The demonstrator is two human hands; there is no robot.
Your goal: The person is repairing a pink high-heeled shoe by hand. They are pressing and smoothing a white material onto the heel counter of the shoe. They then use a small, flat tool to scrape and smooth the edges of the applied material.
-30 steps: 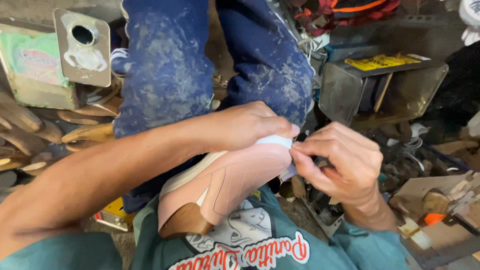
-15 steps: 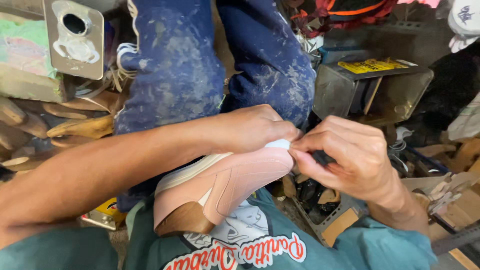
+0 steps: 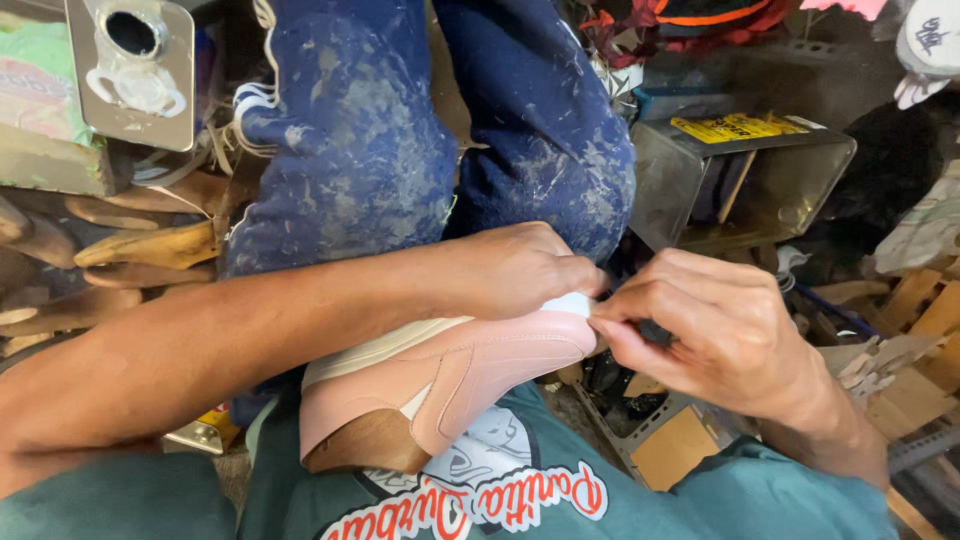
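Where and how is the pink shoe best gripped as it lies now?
Probably around the middle of the pink shoe, coming from above on the left, as the left hand does. The shoe lies on its side across the lap, toe toward the right hand, which pinches at the toe edge. The wooden heel rests against the shirt, leaving little room there.

Upper right, we see an open grey metal box (image 3: 745, 180) lying on its side amid the clutter, a yellow rectangular label (image 3: 738, 127) with dark print along its top edge. At the upper left corner, a green and pink printed carton (image 3: 40, 95) sits behind a silver foil-faced pack (image 3: 132, 65) with a round black opening and a white plastic cap. Below, near the left forearm, a small yellow-labelled tin (image 3: 208, 430) peeks out. Low at right, we make out plain brown cardboard (image 3: 675, 450) in a tray.
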